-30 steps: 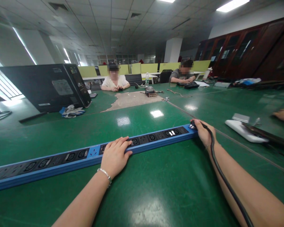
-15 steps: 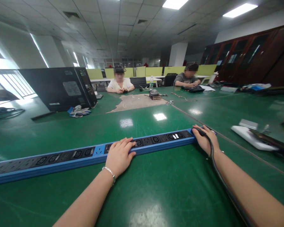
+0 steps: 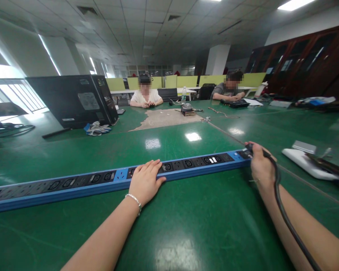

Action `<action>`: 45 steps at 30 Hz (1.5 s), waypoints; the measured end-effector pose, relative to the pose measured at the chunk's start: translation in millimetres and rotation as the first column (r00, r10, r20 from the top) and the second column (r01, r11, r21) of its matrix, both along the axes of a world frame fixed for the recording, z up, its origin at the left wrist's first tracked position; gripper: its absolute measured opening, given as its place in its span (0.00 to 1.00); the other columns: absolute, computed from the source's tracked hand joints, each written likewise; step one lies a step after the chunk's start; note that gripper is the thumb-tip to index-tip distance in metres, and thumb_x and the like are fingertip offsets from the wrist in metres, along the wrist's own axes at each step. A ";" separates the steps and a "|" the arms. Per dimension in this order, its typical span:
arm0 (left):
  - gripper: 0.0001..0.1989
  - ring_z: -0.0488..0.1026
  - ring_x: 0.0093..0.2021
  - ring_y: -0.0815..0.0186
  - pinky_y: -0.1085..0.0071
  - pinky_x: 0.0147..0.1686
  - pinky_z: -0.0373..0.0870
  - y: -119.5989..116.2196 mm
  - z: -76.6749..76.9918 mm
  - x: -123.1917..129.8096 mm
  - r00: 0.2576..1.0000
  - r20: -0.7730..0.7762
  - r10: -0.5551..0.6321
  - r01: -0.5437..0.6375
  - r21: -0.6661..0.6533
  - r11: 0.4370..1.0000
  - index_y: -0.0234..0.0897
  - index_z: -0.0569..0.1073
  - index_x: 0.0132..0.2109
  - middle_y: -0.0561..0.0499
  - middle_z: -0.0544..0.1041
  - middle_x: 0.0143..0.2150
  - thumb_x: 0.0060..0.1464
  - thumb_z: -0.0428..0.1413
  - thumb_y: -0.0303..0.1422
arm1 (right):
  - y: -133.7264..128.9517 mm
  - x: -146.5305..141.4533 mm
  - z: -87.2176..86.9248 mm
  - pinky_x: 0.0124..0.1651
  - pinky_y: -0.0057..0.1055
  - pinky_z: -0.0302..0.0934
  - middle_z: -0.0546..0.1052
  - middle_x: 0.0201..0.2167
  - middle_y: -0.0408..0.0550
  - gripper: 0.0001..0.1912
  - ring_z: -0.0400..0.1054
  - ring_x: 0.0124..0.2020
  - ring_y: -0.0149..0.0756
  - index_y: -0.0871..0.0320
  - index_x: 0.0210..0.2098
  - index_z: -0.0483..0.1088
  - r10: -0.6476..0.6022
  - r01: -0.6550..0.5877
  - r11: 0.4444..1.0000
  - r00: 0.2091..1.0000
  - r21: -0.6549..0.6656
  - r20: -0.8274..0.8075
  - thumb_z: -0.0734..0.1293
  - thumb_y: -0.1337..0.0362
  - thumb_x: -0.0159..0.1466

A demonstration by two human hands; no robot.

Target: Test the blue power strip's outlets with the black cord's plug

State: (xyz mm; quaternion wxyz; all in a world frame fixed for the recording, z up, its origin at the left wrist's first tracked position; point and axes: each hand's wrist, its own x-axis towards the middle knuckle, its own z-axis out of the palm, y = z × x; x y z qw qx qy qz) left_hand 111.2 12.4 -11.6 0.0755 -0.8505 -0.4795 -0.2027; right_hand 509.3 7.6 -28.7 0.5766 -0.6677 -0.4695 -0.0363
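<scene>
A long blue power strip (image 3: 81,189) with black socket faces lies across the green table, tilted slightly up to the right. My left hand (image 3: 146,178) is laid over its middle, fingers across the top and thumb along the near side. At the strip's right end, my right hand (image 3: 262,165) is closed around the black plug (image 3: 250,148) of a power cord. The plug is at the end sockets beside a blue outlet; whether it is seated is hidden by the fingers. The black cord (image 3: 282,210) runs down over my right forearm.
A black computer case (image 3: 73,101) and gloves (image 3: 97,129) sit at left. A motor-like part (image 3: 187,110) rests on a bare patch of tabletop (image 3: 164,118). A white device (image 3: 307,163) lies at right. Two people sit across the table, one holding a small object.
My right hand has moved right and turned its wrist, uncovering the blue outlet near the strip's end. My left hand keeps its place on the strip. The view has shifted slightly.
</scene>
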 end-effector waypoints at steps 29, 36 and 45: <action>0.25 0.64 0.58 0.54 0.56 0.55 0.59 -1.8 -6.1 0.1 0.997 -0.018 0.076 -0.074 0.095 0.993 0.31 0.66 0.54 0.40 0.68 0.58 0.54 0.53 0.43 | 4.1 -30.7 -6.0 0.60 0.48 0.49 0.73 0.50 0.51 0.20 0.61 0.57 0.44 0.52 0.46 0.73 -0.009 0.146 0.946 0.904 -0.289 0.427 0.57 0.53 0.61; 0.27 0.64 0.58 0.52 0.55 0.55 0.59 -2.6 -7.4 1.1 0.992 -0.041 0.116 -0.112 0.092 0.989 0.31 0.66 0.55 0.39 0.69 0.57 0.54 0.52 0.45 | 4.2 -35.6 -5.0 0.60 0.49 0.47 0.76 0.46 0.48 0.19 0.63 0.55 0.45 0.51 0.45 0.74 -0.037 0.164 0.947 0.909 -0.275 0.414 0.58 0.53 0.62; 0.24 0.66 0.55 0.53 0.57 0.54 0.61 -0.9 -5.7 -0.4 0.995 -0.009 0.096 -0.095 0.103 0.990 0.31 0.68 0.50 0.39 0.71 0.54 0.52 0.54 0.44 | 4.8 -34.5 -6.5 0.60 0.52 0.45 0.73 0.50 0.46 0.21 0.60 0.57 0.48 0.50 0.48 0.71 -0.047 0.213 0.923 0.890 -0.321 0.454 0.56 0.52 0.63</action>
